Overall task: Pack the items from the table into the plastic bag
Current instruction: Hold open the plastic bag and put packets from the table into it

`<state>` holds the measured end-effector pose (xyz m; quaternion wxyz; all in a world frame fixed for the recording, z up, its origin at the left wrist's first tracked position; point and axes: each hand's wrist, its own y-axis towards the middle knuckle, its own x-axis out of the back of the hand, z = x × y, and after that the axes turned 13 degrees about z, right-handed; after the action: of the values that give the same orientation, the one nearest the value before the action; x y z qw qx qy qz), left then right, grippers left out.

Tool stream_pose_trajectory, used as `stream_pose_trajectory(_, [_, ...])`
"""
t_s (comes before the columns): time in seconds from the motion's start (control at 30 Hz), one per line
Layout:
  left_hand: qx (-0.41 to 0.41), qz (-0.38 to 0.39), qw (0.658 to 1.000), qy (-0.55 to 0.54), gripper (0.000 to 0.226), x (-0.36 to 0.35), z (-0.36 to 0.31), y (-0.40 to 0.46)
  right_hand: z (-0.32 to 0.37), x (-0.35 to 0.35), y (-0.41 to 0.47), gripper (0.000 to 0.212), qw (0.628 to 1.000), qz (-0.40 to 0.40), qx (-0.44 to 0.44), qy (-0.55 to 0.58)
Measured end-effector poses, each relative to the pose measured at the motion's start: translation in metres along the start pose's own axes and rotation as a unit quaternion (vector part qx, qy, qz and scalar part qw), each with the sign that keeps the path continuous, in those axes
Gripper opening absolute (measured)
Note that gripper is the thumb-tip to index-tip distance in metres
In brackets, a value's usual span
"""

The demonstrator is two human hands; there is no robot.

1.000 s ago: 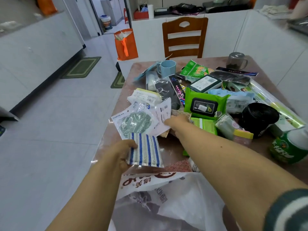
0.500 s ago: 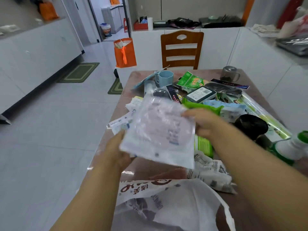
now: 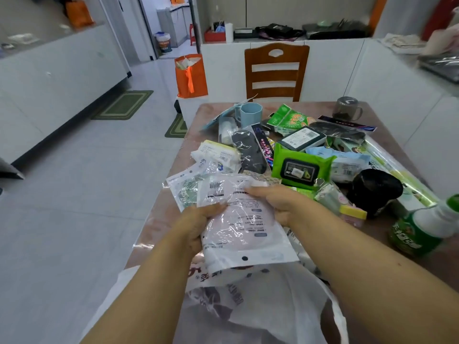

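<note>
Both hands hold a flat clear packet with pale pink contents (image 3: 244, 227) over the near table edge. My left hand (image 3: 198, 220) grips its left side and my right hand (image 3: 275, 203) grips its upper right edge. The packet's lower end hangs just above the mouth of the white plastic bag (image 3: 268, 301) with red print, which lies open below my forearms. A second clear packet with green contents (image 3: 185, 187) lies on the table under the held one.
The brown table (image 3: 159, 219) carries a pile: green wipes pack (image 3: 301, 167), black pouch (image 3: 248, 151), blue cup (image 3: 248, 114), black lidded jar (image 3: 373, 191), green bottle (image 3: 422, 232), grey mug (image 3: 346, 109). A wooden chair (image 3: 275, 70) stands beyond; orange bag (image 3: 191, 75) on the floor left.
The clear pink packet has come down and toward me, from held up in front of the pile to just over the plastic bag's mouth. Both hands have stayed on it.
</note>
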<state>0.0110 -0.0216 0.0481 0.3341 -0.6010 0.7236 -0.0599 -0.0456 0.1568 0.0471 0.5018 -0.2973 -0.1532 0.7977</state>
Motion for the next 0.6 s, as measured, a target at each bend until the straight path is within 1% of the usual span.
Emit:
stream_pose_trajectory(0.03, [-0.005,-0.003,1.000,0.020,0.044,0.000,-0.004,-0.003,0.001,-0.003,-0.003,0.028,1.000,0.009,0.001,-0.004])
stream_pose_trajectory(0.1, [-0.023,-0.014,0.997,0.073,0.037,0.004,-0.011,-0.013,0.004,-0.007,-0.014,0.016,0.999,0.023,0.023,-0.014])
stream_pose_trajectory(0.13, [-0.028,-0.032,0.993,0.109,0.035,0.009,-0.016,-0.019,0.006,-0.010,-0.021,0.012,0.998,0.025,0.050,-0.022])
stream_pose_trajectory(0.17, [-0.029,-0.059,0.986,0.152,0.040,0.014,-0.021,-0.027,0.010,-0.012,-0.029,0.013,0.995,0.023,0.086,-0.038])
stream_pose_trajectory(0.2, [-0.027,-0.087,0.975,0.203,0.047,0.019,-0.027,-0.037,0.013,-0.013,-0.039,0.020,0.991,0.023,0.121,-0.058])
stream_pose_trajectory(0.23, [-0.025,-0.114,0.958,0.262,0.047,0.026,-0.033,-0.050,0.017,-0.016,-0.049,0.030,0.985,0.028,0.148,-0.082])
stream_pose_trajectory(0.27, [-0.021,-0.134,0.937,0.323,0.040,0.034,-0.037,-0.065,0.019,-0.020,-0.061,0.038,0.979,0.041,0.168,-0.106])
stream_pose_trajectory(0.3, [-0.012,-0.134,0.908,0.398,0.027,0.045,-0.039,-0.080,0.021,-0.023,-0.072,0.044,0.973,0.059,0.184,-0.129])
stream_pose_trajectory(0.33, [0.015,-0.112,0.869,0.482,0.020,0.057,-0.039,-0.094,0.021,-0.026,-0.082,0.048,0.965,0.076,0.196,-0.156])
stream_pose_trajectory(0.37, [0.066,-0.074,0.817,0.569,0.032,0.067,-0.035,-0.107,0.020,-0.030,-0.093,0.049,0.957,0.084,0.206,-0.186])
stream_pose_trajectory(0.4, [0.123,-0.037,0.756,0.641,0.051,0.072,-0.029,-0.118,0.019,-0.035,-0.102,0.050,0.948,0.086,0.214,-0.219])
stream_pose_trajectory(0.43, [0.160,-0.024,0.703,0.693,0.066,0.075,-0.020,-0.124,0.017,-0.041,-0.110,0.050,0.938,0.090,0.215,-0.256])
stream_pose_trajectory(0.47, [0.172,-0.027,0.661,0.730,0.070,0.075,-0.011,-0.128,0.015,-0.048,-0.115,0.049,0.927,0.103,0.209,-0.294])
stream_pose_trajectory(0.5, [0.157,-0.039,0.638,0.753,0.061,0.076,-0.003,-0.127,0.012,-0.054,-0.118,0.047,0.914,0.127,0.197,-0.331])
stream_pose_trajectory(0.57, [0.100,-0.078,0.610,0.782,0.015,0.076,0.005,-0.123,0.000,-0.070,-0.117,0.044,0.877,0.166,0.159,-0.421])
stream_pose_trajectory(0.6, [0.076,-0.093,0.611,0.783,0.010,0.078,0.005,-0.123,-0.011,-0.079,-0.111,0.043,0.849,0.170,0.136,-0.482])
